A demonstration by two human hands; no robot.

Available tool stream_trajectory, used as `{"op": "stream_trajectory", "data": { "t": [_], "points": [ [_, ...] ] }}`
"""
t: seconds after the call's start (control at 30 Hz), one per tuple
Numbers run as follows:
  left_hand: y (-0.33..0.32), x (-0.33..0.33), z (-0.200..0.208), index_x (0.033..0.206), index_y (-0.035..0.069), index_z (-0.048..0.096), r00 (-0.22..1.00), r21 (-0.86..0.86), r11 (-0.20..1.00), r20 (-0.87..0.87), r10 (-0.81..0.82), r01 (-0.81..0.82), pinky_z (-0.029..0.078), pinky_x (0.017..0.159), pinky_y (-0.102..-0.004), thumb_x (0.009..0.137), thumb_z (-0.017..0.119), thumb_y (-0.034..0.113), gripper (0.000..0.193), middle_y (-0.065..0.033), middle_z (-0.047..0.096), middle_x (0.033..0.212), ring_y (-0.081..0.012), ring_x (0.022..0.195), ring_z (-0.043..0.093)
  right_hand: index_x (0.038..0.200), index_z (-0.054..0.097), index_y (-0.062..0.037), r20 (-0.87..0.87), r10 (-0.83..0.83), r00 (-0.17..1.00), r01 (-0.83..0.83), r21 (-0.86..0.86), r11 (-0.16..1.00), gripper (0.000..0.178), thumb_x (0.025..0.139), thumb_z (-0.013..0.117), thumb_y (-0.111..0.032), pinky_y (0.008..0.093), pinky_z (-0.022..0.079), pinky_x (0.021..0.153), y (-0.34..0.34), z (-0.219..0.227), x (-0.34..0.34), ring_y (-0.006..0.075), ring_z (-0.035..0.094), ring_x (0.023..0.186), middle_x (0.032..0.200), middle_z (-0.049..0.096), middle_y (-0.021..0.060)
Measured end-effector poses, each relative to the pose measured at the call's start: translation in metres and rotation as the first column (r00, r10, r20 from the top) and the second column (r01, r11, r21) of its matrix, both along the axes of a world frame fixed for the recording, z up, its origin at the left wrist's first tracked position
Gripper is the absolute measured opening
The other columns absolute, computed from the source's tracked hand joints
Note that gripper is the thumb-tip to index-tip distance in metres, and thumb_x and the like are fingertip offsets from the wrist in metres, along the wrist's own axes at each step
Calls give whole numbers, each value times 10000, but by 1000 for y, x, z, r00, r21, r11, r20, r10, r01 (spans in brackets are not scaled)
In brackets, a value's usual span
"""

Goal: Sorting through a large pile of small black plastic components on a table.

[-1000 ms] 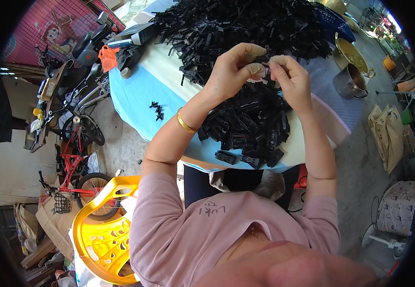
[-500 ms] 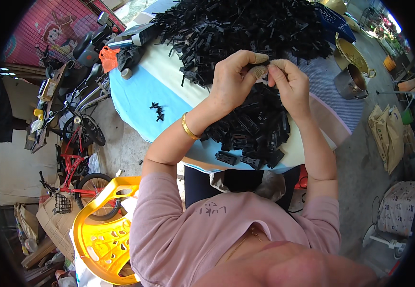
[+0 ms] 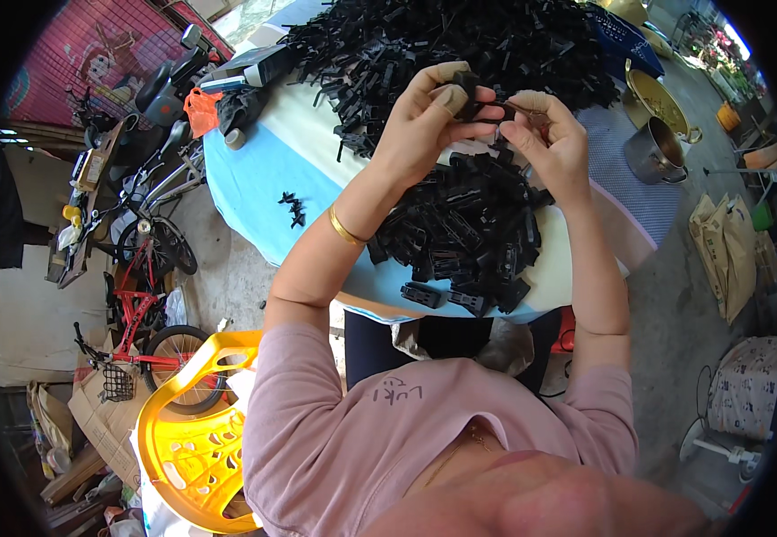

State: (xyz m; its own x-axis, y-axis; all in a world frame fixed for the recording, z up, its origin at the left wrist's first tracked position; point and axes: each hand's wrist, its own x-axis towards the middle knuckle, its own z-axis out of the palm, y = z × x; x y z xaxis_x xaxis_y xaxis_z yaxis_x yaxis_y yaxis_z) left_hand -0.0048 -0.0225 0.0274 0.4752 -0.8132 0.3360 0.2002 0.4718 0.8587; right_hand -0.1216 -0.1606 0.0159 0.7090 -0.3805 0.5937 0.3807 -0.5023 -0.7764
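Your left hand [image 3: 426, 121] is pinching a small black moulded plastic clip [image 3: 471, 89] between thumb and curled fingers, holding it raised above the table. Your right hand [image 3: 551, 143] is meeting it from three o'clock, its fingertips closing on the same piece, so both hands are gripping it together. A thin gold bangle [image 3: 345, 227] is circling your left wrist.

Directly beneath your hands, at six o'clock from them, a low heap of blocky black plastic parts [image 3: 460, 228] is lying on the round table with its smooth pale blue and cream cover [image 3: 254, 179]; the pieces are angular and matt, some with ribbed edges. At twelve o'clock a far larger mound of thin, spiky black plastic strips [image 3: 460, 40] is spreading across the tabletop, looking tangled and bristly. A few stray black bits [image 3: 294, 208] are sitting apart at nine o'clock on the blue cloth.

At two o'clock, a shiny steel pot [image 3: 652, 152] is standing beside a round brass-coloured bowl [image 3: 657, 100]; you cannot tell what either is holding. At seven o'clock a glossy yellow plastic chair with cut-out slots [image 3: 187, 438] is standing beside you, and a red bicycle [image 3: 142, 313] is leaning beyond it.
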Motion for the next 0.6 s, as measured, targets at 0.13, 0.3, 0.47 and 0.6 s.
{"op": "stream_trajectory", "data": {
  "t": [0.13,0.3,0.47,0.6],
  "points": [
    [-2,5,-7,1219,10,408,969,-7,994,-219,-111,113,512,845,-367,927,406,120,312,-151,516,1102,-243,950,575,965,592,2,12,-1,1000,0,20,1000,188,788,643,-31,167,452,657,4,1,-1,54,564,712,838,611,15],
    [-5,3,-11,1224,14,419,942,-7,976,-260,-213,218,515,820,-359,917,435,121,325,-111,526,1086,-209,948,567,902,607,22,29,45,999,-44,-39,998,118,787,627,0,179,464,688,5,5,-4,68,581,752,845,619,31],
    [-6,-1,-16,1258,38,405,973,33,993,-206,-100,110,508,743,-300,907,455,101,360,-69,537,1054,-168,881,564,928,601,13,-3,90,996,-90,-32,995,138,791,590,31,172,460,667,2,2,-6,60,573,737,842,616,26],
    [-5,-2,-12,1266,45,402,977,33,991,-177,-120,127,495,754,-287,904,453,80,368,-59,538,1046,-145,879,558,942,595,-2,-14,104,994,-102,90,991,151,791,603,10,167,461,639,7,3,-5,54,567,724,837,611,22]
  ]
}}
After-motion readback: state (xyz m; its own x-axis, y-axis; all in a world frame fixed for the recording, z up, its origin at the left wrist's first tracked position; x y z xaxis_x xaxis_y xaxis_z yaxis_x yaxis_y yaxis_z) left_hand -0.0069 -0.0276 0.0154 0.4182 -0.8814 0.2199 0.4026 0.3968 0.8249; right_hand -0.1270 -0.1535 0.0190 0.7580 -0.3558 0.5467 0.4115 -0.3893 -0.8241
